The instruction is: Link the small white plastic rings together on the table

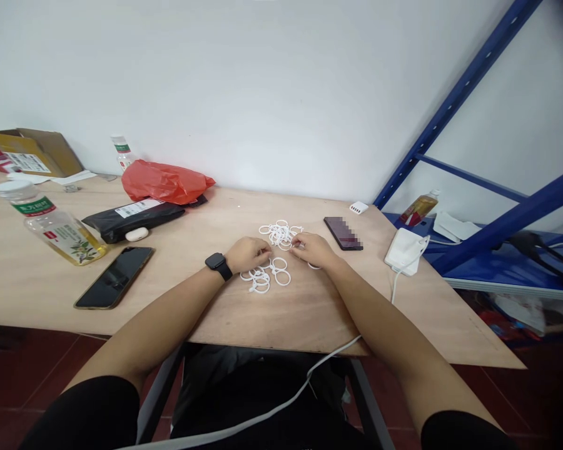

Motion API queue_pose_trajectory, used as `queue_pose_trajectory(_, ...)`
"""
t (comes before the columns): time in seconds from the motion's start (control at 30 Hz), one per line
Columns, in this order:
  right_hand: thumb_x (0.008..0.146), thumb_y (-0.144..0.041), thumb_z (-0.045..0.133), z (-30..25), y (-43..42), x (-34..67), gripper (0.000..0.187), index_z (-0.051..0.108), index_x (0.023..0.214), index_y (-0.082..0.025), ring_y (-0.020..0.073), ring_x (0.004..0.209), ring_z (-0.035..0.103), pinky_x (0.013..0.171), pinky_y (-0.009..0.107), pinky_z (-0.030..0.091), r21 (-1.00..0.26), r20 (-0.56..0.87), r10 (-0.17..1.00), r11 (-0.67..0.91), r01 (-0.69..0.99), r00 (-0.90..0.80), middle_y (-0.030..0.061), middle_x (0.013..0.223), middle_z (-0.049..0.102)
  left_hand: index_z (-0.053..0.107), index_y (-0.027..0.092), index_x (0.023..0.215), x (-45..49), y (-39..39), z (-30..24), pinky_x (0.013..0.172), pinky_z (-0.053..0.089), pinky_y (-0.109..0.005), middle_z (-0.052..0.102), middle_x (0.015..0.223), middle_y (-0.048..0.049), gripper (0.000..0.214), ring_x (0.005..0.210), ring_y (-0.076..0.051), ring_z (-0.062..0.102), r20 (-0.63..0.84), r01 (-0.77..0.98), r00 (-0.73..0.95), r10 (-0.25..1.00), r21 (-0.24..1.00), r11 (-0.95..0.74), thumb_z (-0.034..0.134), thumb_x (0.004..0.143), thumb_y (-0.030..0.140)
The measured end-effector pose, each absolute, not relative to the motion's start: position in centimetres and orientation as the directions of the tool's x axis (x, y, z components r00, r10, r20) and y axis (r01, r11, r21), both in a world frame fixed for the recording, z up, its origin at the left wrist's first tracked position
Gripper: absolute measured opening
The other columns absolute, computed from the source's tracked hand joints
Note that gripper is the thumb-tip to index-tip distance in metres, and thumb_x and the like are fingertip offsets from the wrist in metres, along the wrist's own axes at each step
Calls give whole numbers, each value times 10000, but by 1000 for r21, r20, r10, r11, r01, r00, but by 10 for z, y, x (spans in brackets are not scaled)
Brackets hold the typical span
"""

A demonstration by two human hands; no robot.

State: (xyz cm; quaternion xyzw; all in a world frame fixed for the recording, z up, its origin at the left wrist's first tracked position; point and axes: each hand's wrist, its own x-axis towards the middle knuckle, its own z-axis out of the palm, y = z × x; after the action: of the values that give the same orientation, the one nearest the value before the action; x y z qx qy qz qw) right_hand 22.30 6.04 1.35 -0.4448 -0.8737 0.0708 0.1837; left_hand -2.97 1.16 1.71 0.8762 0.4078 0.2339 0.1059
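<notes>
A pile of white plastic rings (279, 234), each with a small eyelet, lies in the middle of the wooden table. Closer to me is a looser group of the same rings (261, 281), some of them overlapping. My right hand (312, 249) pinches a white ring at the pile's right edge, and another ring shows partly under the palm. My left hand (250, 254), with a black watch on its wrist, is closed just above the looser group. Whatever its fingertips hold, if anything, is too small to make out.
To the left are a phone (115, 278), a drink bottle (51, 225), an earphone case (136, 234), a black parcel (145, 215) and a red bag (164, 181). Rightward lie another phone (341, 232) and a white charger (406, 250) whose cable crosses the table edge. A blue rack (455, 87) stands beyond.
</notes>
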Motion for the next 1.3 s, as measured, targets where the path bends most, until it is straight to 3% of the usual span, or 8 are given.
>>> queue_pose_trajectory(0.17,799,-196,606,14,59,222,241,680,1010,-286,186,826,673,678,259,425,-298,228,832,554,777,-506,-38,877,743,695,190,860,-29,10,20,712,455,-261,714,819,-23,198,737,-147,626,370,647,536,759,398,-650,529,890,292)
queue_pose_trajectory(0.43,788,-185,606,16,57,221,305,661,1069,-290,202,850,667,681,266,431,-274,207,820,572,773,-533,-23,910,743,694,186,858,-28,9,22,727,460,-270,709,812,-24,190,744,-150,623,396,634,526,753,407,-657,534,892,282)
queue_pose_trajectory(0.57,828,-160,555,16,58,221,285,658,1079,-248,211,918,659,788,298,472,-279,359,808,570,773,-467,23,1009,722,692,185,882,-28,8,22,731,471,-270,710,835,-28,185,750,-150,629,401,621,516,757,433,-653,537,893,286)
queue_pose_trajectory(0.7,910,-178,496,23,49,216,223,661,1053,-222,204,989,639,850,310,483,-240,545,670,700,672,-504,63,1053,698,663,173,1072,-27,9,19,771,502,-295,712,979,-60,283,791,-160,644,447,593,410,795,531,-605,513,921,361)
queue_pose_trajectory(0.83,922,-120,459,28,35,203,242,662,1012,-217,184,973,635,789,285,497,-88,573,427,881,466,-699,64,1034,698,568,157,1275,-26,10,16,831,514,-313,688,1106,-93,436,884,-177,654,487,499,259,834,672,-547,472,948,429)
queue_pose_trajectory(1.03,899,-75,450,20,30,186,259,667,933,-211,181,944,645,795,305,523,10,576,254,948,318,-777,56,1019,710,695,148,884,-25,9,17,723,500,-260,709,833,-38,338,759,-153,637,485,460,301,821,680,-570,497,944,417)
queue_pose_trajectory(1.17,882,-89,471,19,30,189,245,673,890,-228,195,1030,648,899,356,524,-100,676,313,936,337,-668,39,1026,724,678,159,828,-25,9,17,759,509,-273,683,873,-56,243,810,-151,635,623,444,297,723,580,-683,571,914,359)
queue_pose_trajectory(1.3,872,-225,581,18,27,190,113,672,938,-215,167,773,678,739,305,560,-399,730,571,802,443,-375,37,884,725,676,170,841,-26,11,14,861,523,-319,644,1036,-89,174,968,-175,634,720,451,289,631,479,-753,616,891,326)
